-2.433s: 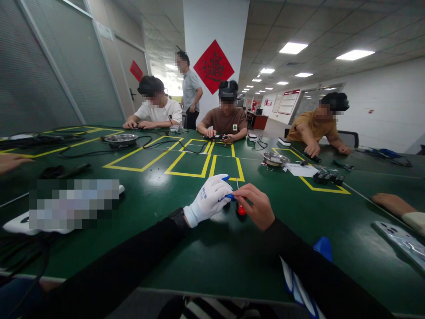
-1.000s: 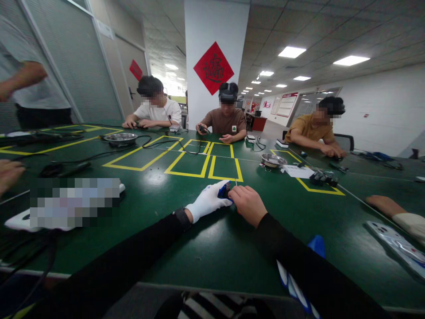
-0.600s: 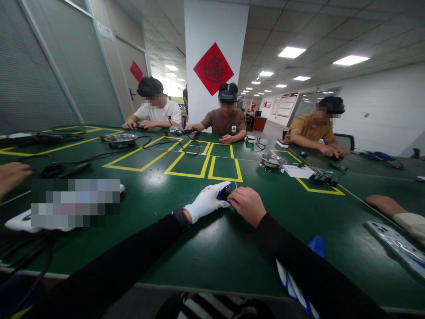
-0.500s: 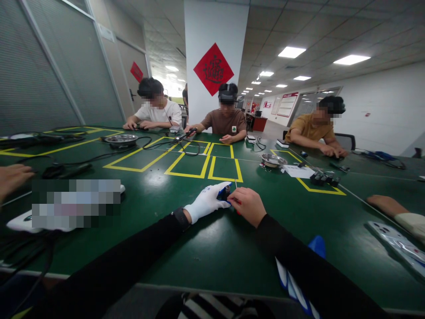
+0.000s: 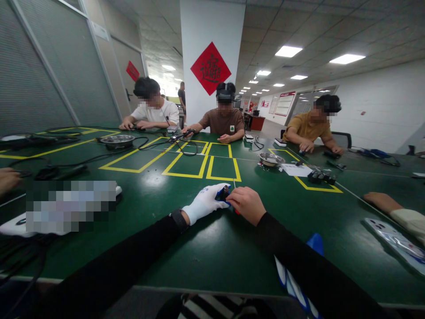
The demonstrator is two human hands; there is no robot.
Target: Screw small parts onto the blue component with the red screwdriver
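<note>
My left hand (image 5: 206,204) wears a white glove with a blue palm and a dark watch at the wrist. Its thumb and fingers close around a small black cylindrical part (image 5: 225,193) that stands upright, with a shiny metal ring at its top. My right hand (image 5: 247,203) is bare and presses its pinched fingertips against the side of this part. A bit of something red (image 5: 237,212) shows under the right fingers; its shape is mostly hidden. Both hands meet just above the green table (image 5: 186,257).
A loose blue-and-white glove (image 5: 315,244) lies under my right forearm. Metal bowls (image 5: 271,159), a paper sheet (image 5: 295,169) and several black parts (image 5: 321,177) stand farther back. A phone (image 5: 395,243) lies right; cables (image 5: 66,170) run left. Co-workers sit around the table.
The view has shifted slightly. My hands keep nearly the same hold, with the right fingertips still at the black part. The co-worker at the far right has moved a hand.
</note>
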